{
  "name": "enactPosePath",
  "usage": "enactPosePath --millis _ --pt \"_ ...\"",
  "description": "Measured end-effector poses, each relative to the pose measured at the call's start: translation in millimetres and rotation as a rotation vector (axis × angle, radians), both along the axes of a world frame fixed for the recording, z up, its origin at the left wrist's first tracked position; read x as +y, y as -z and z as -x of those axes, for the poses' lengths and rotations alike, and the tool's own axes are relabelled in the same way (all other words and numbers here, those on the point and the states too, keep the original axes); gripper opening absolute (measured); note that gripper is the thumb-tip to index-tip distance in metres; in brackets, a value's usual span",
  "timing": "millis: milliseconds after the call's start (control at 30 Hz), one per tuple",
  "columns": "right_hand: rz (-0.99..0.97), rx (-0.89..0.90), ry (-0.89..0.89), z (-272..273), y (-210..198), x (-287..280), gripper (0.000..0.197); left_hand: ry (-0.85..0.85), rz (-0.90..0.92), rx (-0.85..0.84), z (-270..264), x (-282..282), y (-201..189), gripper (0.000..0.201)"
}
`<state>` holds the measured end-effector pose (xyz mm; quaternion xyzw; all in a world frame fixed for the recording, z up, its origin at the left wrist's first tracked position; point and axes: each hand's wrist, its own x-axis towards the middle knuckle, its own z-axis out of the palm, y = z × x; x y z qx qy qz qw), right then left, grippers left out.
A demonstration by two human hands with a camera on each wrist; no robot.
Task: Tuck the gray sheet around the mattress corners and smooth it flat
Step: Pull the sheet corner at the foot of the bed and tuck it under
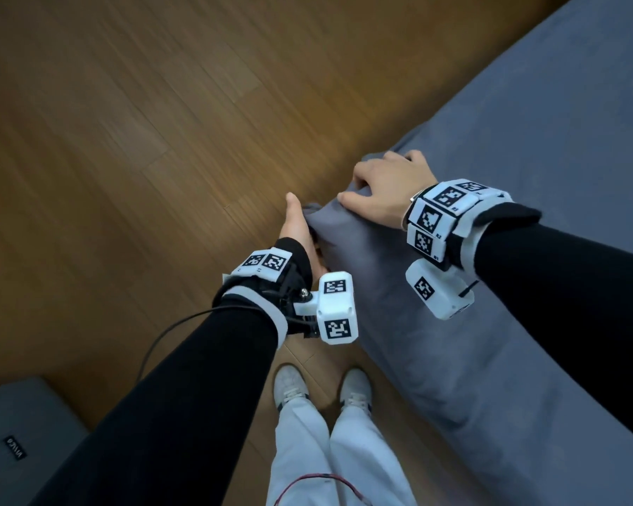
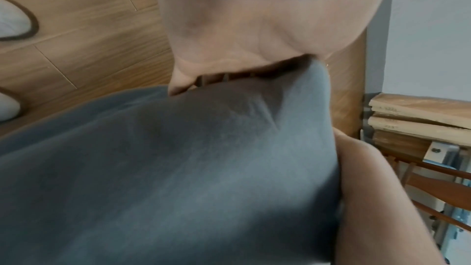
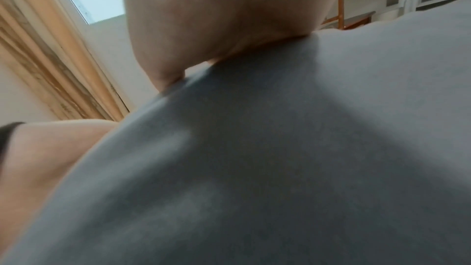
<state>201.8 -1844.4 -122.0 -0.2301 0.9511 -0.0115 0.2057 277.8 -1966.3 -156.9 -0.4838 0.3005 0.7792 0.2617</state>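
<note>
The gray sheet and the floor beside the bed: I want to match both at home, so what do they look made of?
Gray sheet: a soft, matte fabric, perhaps cotton or jersey; it bunches into rounded folds where the right hand and left hand hold the corner. The fibre cannot be told.
Floor: brown wood-look planks with visible grain, seams and a slight sheen; wood or laminate.

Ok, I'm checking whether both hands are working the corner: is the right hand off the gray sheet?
No, in the head view the right hand rests on the gray sheet at the mattress corner.
</note>
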Motion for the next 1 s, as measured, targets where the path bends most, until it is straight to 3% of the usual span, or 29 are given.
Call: enactPosePath --millis 167,400,600,833,1000 --pt "0.086 0.039 -0.019 -1.9 -13.3 14.1 0.032 -0.182 -0.162 0.154 -5.6 11.9 -3.1 0.087" --pt "0.125 0.038 -0.094 -1.2 2.1 16.8 0.041 -0.213 -0.012 0.063 -18.1 29.0 26.9 0.072" --pt "0.136 0.079 -0.121 -1.7 25.4 12.4 0.046 -0.143 0.101 0.109 -14.3 25.3 40.4 0.036" --pt "0.145 0.081 -0.102 -3.0 19.6 11.0 0.043 0.087 0.31 0.111 12.2 -4.7 37.6 0.042" --pt "0.146 0.058 -0.093 -4.4 11.8 14.2 0.039 0.232 0.213 0.286 36.2 -10.8 20.4 0.048"
